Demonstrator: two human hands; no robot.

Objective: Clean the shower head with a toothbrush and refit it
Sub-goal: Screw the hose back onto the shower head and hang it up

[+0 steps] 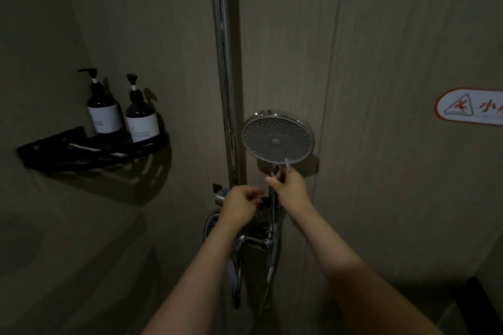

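A round chrome shower head [277, 138] with a grey nozzle face points toward me, upright beside the vertical chrome rail [223, 62]. My right hand [290, 190] grips its handle just under the face, and a thin pale toothbrush [287, 165] sticks up from the same hand against the lower rim. My left hand [242, 205] is curled at the bracket [265, 208] on the rail, its fingertips at the holder beside the handle. What the left fingers hold is hidden.
The chrome mixer tap [251, 242] and hose [272, 266] sit below the hands. A black corner shelf [89, 152] on the left wall carries two dark pump bottles [104, 114] and a pale stick-like item. A slip-warning sticker [471, 107] is on the right wall.
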